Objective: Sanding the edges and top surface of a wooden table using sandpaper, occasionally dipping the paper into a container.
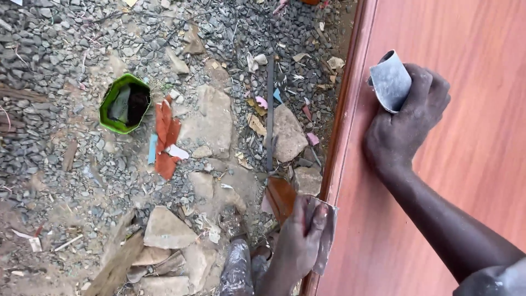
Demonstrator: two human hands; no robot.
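A reddish-brown wooden panel [466, 142] fills the right side, with a moulded edge [342, 109] running top to bottom. My left hand [300, 241] presses a grey sheet of sandpaper [324, 233] against that edge near the bottom. Higher up, my right hand [408, 123] rests on the panel face and grips a curled grey piece of sandpaper [390, 81].
Left of the panel lies gravel ground with flat stones [287, 131], paper scraps and torn orange pieces [165, 137]. A green container [125, 103] sits open on the gravel. A dark rod [269, 109] lies near the panel edge. A wooden plank [118, 266] lies at the bottom left.
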